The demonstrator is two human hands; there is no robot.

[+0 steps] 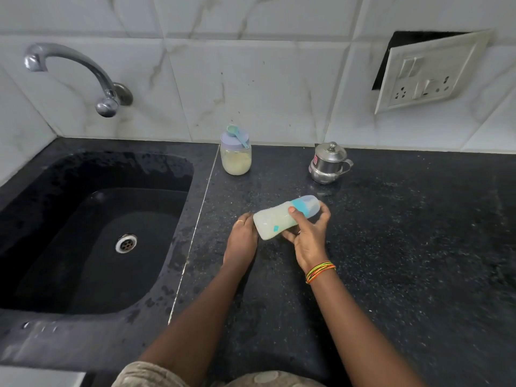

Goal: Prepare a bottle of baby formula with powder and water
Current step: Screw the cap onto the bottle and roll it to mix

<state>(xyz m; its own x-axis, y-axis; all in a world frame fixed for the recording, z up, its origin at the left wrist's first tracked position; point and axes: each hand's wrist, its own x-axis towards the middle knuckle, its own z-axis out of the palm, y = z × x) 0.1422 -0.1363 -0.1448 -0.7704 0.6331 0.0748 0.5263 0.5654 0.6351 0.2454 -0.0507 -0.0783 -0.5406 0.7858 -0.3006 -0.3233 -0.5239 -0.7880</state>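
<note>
A baby bottle (275, 220) full of milky white liquid, with a teal collar and a clear cap, is tipped almost on its side above the black counter, cap pointing right. My right hand (307, 233) grips it around the neck, thumb on top and fingers underneath. My left hand (242, 238) touches the bottle's base from the left, its fingers hidden behind the bottle. At the back stands a glass jar of pale powder (236, 160) with a lilac lid and a teal scoop (237, 135) lying on top. To its right sits a lidded steel pot (328, 164).
A deep black sink (92, 227) with a steel drain fills the left side, under a chrome tap (83, 74) on the tiled wall. The counter around the sink looks wet. A loose switch and socket plate (430, 71) hangs on the wall at upper right.
</note>
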